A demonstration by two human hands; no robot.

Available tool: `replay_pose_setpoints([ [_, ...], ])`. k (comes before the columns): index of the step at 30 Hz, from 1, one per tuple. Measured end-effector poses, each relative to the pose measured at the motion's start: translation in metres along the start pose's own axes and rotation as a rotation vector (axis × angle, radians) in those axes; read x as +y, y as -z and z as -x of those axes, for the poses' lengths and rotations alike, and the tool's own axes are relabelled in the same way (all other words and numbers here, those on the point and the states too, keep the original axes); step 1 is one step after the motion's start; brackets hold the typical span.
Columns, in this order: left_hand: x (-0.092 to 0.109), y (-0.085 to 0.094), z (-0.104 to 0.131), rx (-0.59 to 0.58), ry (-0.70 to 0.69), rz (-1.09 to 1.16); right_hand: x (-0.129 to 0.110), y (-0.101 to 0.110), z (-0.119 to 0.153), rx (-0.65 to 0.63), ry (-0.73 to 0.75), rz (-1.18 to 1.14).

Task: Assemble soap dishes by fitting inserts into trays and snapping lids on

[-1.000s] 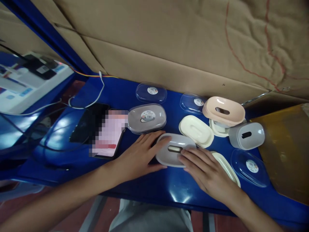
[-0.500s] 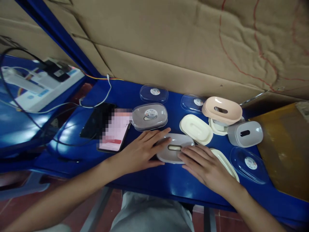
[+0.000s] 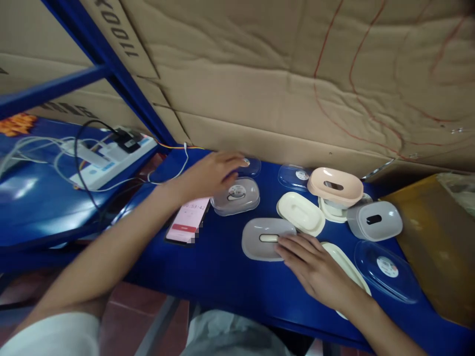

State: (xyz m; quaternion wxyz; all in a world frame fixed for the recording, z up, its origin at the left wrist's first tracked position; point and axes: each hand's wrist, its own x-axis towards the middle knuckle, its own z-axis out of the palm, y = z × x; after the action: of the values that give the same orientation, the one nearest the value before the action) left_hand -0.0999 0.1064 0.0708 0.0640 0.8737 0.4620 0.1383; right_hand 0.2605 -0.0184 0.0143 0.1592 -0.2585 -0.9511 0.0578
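Observation:
Fingers of my right hand (image 3: 309, 262) rest, spread, on the right side of a grey oval dish (image 3: 256, 242) with a cream piece showing in its slot. My left hand (image 3: 217, 173) hovers beside a clear lid (image 3: 252, 167) at the back; its fingertips overlap the lid's label, and contact is unclear. Just below it sits a grey dish under a clear lid (image 3: 241, 200). To the right are a cream tray (image 3: 302, 212), a peach dish (image 3: 334, 185) and a deeper grey dish (image 3: 386, 222). Another cream tray (image 3: 345, 262) is partly behind my right hand.
Clear lids lie at the back (image 3: 291, 177) and right (image 3: 401, 282). A phone (image 3: 187, 222) is on the left, near a power strip (image 3: 107, 165) with trailing cables. A cardboard box (image 3: 434, 247) stands at the right, and a cardboard wall (image 3: 241, 99) rises behind.
My left hand has let go of the grey dish and moved up and left to the back lid. My right hand remains on the dish. The view has shifted.

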Motion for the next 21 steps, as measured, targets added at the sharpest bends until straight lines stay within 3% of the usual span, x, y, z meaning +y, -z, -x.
replay_pose_setpoints([
  [2, -0.039, 0.002, -0.030, -0.165, 0.113, 0.080, 0.002, 0.000, 0.000, 0.006, -0.011, -0.012],
  [4, -0.066, -0.003, -0.052, -0.235, 0.122, 0.113, 0.004, -0.002, 0.001, 0.009, -0.016, -0.020],
  [7, -0.083, -0.015, -0.065, -0.252, 0.133, 0.147, 0.004, -0.003, 0.001, 0.014, -0.021, -0.023],
  [11, -0.084, -0.020, -0.055, -0.224, 0.204, 0.200, 0.003, -0.004, 0.002, 0.022, -0.022, -0.027],
  [17, -0.081, -0.002, -0.045, -0.159, 0.289, 0.348, 0.002, -0.005, 0.002, 0.035, -0.023, -0.020],
  [21, -0.054, 0.008, -0.040, -0.105, 0.265, 0.441, 0.003, -0.006, 0.001, 0.020, -0.023, -0.026],
])
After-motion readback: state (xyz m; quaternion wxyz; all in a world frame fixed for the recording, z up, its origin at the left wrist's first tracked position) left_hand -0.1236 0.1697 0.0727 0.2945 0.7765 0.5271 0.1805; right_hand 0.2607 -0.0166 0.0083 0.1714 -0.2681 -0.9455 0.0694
